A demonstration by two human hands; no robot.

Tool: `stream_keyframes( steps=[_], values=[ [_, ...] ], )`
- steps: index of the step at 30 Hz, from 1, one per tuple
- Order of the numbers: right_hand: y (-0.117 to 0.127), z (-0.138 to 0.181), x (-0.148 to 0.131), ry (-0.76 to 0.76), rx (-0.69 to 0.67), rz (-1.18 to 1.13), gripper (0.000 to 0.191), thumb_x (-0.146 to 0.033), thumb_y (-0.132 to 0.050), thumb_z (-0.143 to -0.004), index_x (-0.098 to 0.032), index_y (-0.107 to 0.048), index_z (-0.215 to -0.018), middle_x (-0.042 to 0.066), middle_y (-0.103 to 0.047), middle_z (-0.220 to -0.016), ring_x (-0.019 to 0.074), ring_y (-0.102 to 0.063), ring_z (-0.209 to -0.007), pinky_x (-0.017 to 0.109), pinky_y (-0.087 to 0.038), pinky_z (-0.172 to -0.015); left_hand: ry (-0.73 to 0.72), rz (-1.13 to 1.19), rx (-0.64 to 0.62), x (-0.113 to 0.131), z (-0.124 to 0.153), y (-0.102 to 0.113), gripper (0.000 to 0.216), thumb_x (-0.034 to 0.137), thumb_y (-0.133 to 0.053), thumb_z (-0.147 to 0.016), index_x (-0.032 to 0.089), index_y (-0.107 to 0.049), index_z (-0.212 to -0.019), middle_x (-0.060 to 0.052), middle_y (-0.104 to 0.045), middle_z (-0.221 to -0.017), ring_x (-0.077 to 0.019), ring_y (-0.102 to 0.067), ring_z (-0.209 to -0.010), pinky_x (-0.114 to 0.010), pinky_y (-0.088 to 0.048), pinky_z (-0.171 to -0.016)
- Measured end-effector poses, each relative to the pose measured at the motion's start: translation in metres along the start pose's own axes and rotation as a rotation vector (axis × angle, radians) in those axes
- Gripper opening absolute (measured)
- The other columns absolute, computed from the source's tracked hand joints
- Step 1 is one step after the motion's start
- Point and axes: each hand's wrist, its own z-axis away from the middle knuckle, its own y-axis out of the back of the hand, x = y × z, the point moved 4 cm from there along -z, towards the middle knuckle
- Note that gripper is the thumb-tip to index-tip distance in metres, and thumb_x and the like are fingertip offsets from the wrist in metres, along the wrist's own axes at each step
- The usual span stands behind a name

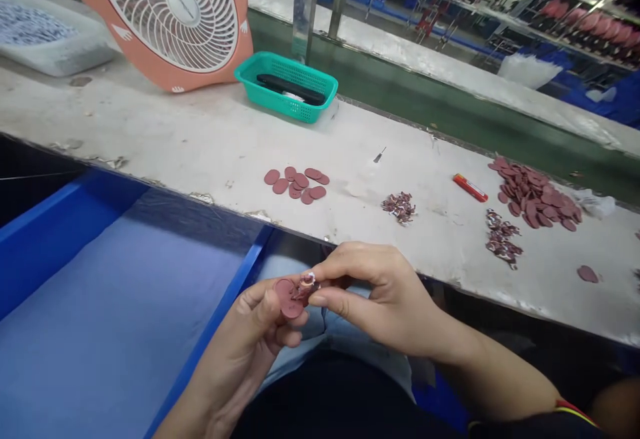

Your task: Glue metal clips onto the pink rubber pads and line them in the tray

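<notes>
Between thumb and fingers, my left hand [260,325] holds a flat reddish-brown oval disc [289,300]. My right hand [377,285] pinches a small brown figure-like piece [307,285] with white bits against the disc's right side; the fingertips hide part of it. Beyond my hands on the bench lies a loose group of similar oval discs [301,181]. To its right is a little heap of small brown-and-white pieces [399,207], and a second heap of them [503,237] lies farther right. A large pile of oval discs [537,192] is at the right.
A red tube-like item [470,187] and a dispensing needle [380,155] lie on the bench [200,139]. A green basket [285,107] with dark items stands by an orange fan [180,19]. A white tray [65,45] is at far left. A blue bin [100,305] sits below left.
</notes>
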Motion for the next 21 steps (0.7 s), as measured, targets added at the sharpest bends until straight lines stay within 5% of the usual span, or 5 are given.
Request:
stream_keyframes(
  steps=[21],
  values=[
    [0.006, -0.017, -0.012, 0.108, -0.299, 0.233, 0.011, -0.017, -0.067, -0.091, -0.022, -0.073, -0.099, 0.002, -0.074, -0.086, 0.014, -0.068, -0.076, 0.026, -0.055, -0.074, 0.119, 0.013, -0.021, -0.006, -0.002, 0.006, 0.032, 0.044, -0.091, -0.058, 0.016, -0.076, -0.067, 0.001, -0.065, -0.062, -0.0074, -0.058, -0.055, -0.012, -0.051, -0.048]
  ],
)
